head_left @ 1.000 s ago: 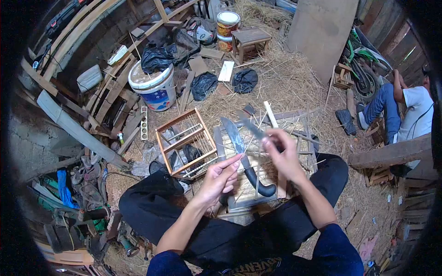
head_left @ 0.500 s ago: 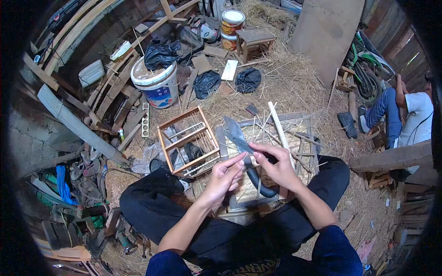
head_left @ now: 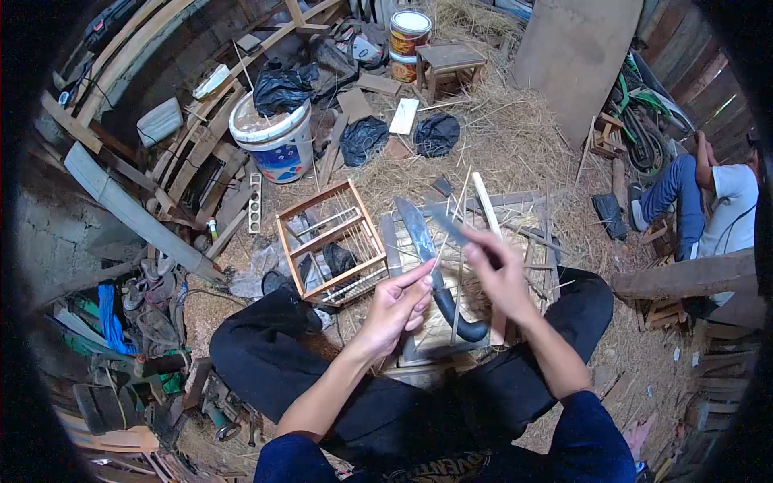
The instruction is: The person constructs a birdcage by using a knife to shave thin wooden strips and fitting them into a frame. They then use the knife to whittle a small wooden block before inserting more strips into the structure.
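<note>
My left hand [head_left: 396, 310] is closed in a pinch on a thin wooden stick [head_left: 438, 259], whose tip shows past the fingertips. My right hand [head_left: 501, 278] grips a small knife; its blade [head_left: 445, 223] points up and left and is smeared by motion, the handle hidden in the fingers. Between the hands, a large knife [head_left: 417, 232] with a curved black handle [head_left: 463, 324] lies on the slatted wooden work board [head_left: 419, 342]. Several thin sticks and a pale wooden strip [head_left: 485, 201] lie on the board too.
A small wooden cage frame [head_left: 328, 243] with thin bars stands left of the board. Beyond are a white bucket [head_left: 274, 145], black plastic bags [head_left: 437, 134] and a stool [head_left: 451, 60] on straw. Another person [head_left: 725, 209] sits at the right behind a wooden beam [head_left: 684, 272].
My right hand has shifted slightly right and up, carrying the small knife away from my left hand and off the large knife. My left hand stays nearly in place.
</note>
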Motion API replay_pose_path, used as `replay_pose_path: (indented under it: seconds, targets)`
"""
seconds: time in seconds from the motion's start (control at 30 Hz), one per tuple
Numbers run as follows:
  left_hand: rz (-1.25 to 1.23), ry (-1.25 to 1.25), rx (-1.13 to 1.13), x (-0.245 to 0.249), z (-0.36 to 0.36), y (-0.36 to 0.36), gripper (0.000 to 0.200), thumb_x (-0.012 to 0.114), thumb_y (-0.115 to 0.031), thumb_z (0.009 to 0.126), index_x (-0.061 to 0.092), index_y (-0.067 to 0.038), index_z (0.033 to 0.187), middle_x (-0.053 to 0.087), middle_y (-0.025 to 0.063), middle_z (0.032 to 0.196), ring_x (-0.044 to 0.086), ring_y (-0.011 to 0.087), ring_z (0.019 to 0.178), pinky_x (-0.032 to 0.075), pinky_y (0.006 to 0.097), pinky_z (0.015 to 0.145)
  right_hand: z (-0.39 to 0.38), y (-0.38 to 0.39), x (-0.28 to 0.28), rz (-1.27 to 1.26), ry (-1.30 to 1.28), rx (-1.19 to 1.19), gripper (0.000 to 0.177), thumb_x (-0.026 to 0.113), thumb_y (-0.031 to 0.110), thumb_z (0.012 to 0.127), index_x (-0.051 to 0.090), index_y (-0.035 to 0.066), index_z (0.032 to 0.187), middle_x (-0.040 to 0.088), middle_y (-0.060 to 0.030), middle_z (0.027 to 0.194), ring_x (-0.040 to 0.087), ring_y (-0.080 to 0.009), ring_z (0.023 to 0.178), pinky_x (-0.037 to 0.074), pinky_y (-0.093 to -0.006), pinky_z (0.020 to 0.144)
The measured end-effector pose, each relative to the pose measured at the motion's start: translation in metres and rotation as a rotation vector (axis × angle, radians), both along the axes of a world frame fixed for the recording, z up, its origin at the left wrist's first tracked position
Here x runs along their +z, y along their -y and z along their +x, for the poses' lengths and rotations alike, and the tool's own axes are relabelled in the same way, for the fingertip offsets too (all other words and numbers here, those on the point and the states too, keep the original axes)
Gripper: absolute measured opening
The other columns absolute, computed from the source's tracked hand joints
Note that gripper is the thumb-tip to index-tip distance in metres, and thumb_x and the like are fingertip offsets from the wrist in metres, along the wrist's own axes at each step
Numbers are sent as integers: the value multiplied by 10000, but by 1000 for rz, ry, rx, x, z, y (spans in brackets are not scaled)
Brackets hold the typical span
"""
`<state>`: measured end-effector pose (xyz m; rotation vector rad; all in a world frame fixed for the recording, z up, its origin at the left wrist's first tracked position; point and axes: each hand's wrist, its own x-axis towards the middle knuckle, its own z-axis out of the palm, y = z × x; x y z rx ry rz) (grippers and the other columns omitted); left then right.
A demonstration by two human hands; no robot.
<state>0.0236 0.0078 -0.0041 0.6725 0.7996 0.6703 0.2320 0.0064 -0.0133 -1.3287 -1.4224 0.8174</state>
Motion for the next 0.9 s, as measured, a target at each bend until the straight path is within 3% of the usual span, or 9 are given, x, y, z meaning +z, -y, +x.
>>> replay_pose_path:
  seconds: [0.07,0.23,0.37,0.47,0.5,0.6,0.67,0.8,0.9]
  targets:
    - [-63,-34,42,-2,-1,-4,468,557,-183,1030,449,-36,1461,422,-57,719,298,5,540,241,173,446,-14,10,-8,78,73,161,290,636,81,937,673,7,1215,720,-153,1122,683,-195,1032,522,-315,903]
    - [-258,199,8,1,-2,-3,455,544,-145,1031,450,-90,1473,426,-38,740,296,19,547,224,166,453,4,-2,3,-55,-15,-50,282,625,74,950,672,14,1221,720,-157,1116,682,-179,1002,524,-318,892]
    - [-325,197,23,2,-4,-6,504,514,-118,1028,372,-77,1510,495,-3,770,311,33,556,267,184,483,-12,10,-1,59,69,134,281,611,75,957,665,5,1224,712,-159,1144,670,-191,1051,503,-323,938]
    - [-312,249,20,4,-7,-9,515,513,-86,1014,373,-78,1510,551,25,814,336,37,565,308,196,520,-4,3,7,-61,-30,44,273,604,76,960,668,5,1215,712,-162,1143,671,-197,1055,502,-328,941]
    - [-301,310,-23,3,-9,-8,524,512,-68,1005,375,-82,1511,586,48,863,350,37,573,331,205,547,1,-3,2,13,-38,-32,271,600,80,963,667,3,1214,712,-162,1144,671,-200,1053,508,-333,933]
    - [-282,318,-26,2,-9,-3,522,513,-84,1010,373,-93,1513,588,50,871,361,38,576,331,208,545,-5,5,-1,34,-1,65,267,614,88,958,671,1,1205,717,-161,1124,682,-210,1033,521,-342,911]
    - [-300,288,31,0,-11,-5,510,502,-87,1022,371,-96,1515,587,53,878,342,31,557,303,190,507,-16,10,-3,82,56,159,261,629,79,945,682,14,1193,719,-146,1125,687,-221,1038,514,-336,924]
    - [-274,310,2,2,-14,-5,489,497,-88,1034,385,-95,1510,588,56,883,306,14,532,254,166,460,0,-4,2,-23,-65,-1,284,620,71,948,664,2,1220,713,-147,1141,673,-174,1028,515,-315,905]
    - [-276,335,-15,2,-16,-4,483,507,-90,1031,401,-96,1502,602,56,893,302,13,525,250,165,450,-12,8,4,-14,-50,72,280,619,88,956,670,13,1221,719,-137,1115,676,-179,998,516,-315,901]
